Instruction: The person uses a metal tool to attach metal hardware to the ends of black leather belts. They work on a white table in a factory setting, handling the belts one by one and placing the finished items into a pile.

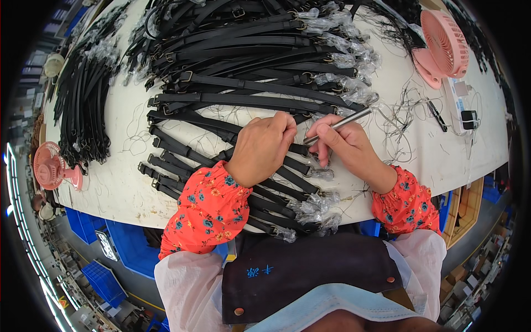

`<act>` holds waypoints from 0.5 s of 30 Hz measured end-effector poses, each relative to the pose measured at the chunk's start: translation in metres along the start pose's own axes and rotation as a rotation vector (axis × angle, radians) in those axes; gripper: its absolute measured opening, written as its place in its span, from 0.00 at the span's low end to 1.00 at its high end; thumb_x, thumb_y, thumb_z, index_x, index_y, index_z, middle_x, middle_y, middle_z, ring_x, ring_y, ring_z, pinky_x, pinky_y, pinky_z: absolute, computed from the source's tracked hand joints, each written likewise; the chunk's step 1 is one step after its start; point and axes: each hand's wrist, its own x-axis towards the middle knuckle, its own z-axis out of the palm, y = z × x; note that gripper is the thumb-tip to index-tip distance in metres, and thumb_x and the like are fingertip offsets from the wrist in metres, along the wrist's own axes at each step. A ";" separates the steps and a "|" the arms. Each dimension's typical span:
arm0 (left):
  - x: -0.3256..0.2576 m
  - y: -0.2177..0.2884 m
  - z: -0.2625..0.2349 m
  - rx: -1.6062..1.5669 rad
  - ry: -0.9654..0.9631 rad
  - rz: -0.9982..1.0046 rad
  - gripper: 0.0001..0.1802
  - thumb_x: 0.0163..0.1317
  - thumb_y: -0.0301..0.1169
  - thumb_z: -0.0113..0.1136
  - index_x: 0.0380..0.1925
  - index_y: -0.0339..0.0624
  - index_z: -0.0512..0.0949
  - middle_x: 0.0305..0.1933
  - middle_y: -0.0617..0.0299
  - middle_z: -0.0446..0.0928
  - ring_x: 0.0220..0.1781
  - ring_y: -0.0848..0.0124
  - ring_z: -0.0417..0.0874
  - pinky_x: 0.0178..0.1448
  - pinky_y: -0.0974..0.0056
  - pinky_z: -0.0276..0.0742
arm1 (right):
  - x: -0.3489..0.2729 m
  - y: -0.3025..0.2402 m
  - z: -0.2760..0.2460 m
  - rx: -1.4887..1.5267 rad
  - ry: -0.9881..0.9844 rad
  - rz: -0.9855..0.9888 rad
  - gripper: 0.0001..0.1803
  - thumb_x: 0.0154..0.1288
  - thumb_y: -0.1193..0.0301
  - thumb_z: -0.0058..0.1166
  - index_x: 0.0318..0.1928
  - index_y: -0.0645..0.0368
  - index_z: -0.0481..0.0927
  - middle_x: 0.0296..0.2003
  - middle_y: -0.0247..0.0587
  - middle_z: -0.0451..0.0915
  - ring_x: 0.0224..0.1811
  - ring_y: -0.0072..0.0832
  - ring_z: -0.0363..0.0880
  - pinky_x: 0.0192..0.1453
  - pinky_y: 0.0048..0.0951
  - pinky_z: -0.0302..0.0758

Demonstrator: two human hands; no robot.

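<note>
My left hand (261, 148) is closed in a pinch over the row of black belts (254, 102). A dark strap shows right beside its fingertips, but what they pinch is hidden. In my right hand (349, 148) is a slim silver pen-shaped tool (354, 118), gripped between thumb and fingers. The tool slants from the fingers up to the right, its lower end close to the left fingertips. Metal buckles sit at the left ends of many belts. Clear plastic wrap (315, 210) bunches around their right ends.
More black straps (83, 116) lie piled at the left of the white table (124, 191). One pink fan (52, 166) stands at the left edge, another pink fan (442, 47) at the far right. A black pen-like object (437, 115) and loose threads (398, 133) lie on the right.
</note>
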 end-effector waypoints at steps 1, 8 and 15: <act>0.000 -0.001 0.000 -0.002 0.000 0.003 0.03 0.69 0.24 0.58 0.40 0.40 0.74 0.30 0.59 0.81 0.32 0.54 0.82 0.42 0.54 0.75 | 0.000 0.000 0.000 0.002 0.002 -0.001 0.21 0.82 0.60 0.49 0.42 0.68 0.83 0.30 0.35 0.81 0.26 0.19 0.81 0.32 0.21 0.77; 0.000 0.002 -0.002 0.000 -0.001 -0.015 0.03 0.69 0.24 0.57 0.40 0.39 0.74 0.30 0.58 0.81 0.33 0.54 0.83 0.44 0.54 0.76 | 0.000 -0.001 0.001 0.005 0.007 0.001 0.22 0.83 0.60 0.49 0.40 0.68 0.83 0.33 0.36 0.81 0.26 0.19 0.81 0.33 0.22 0.78; 0.001 0.004 -0.016 -0.140 -0.018 -0.070 0.11 0.61 0.24 0.68 0.43 0.39 0.78 0.40 0.59 0.81 0.43 0.56 0.81 0.54 0.54 0.76 | -0.002 -0.001 -0.001 0.057 0.024 -0.060 0.23 0.84 0.59 0.46 0.41 0.70 0.81 0.31 0.38 0.80 0.24 0.19 0.79 0.48 0.29 0.83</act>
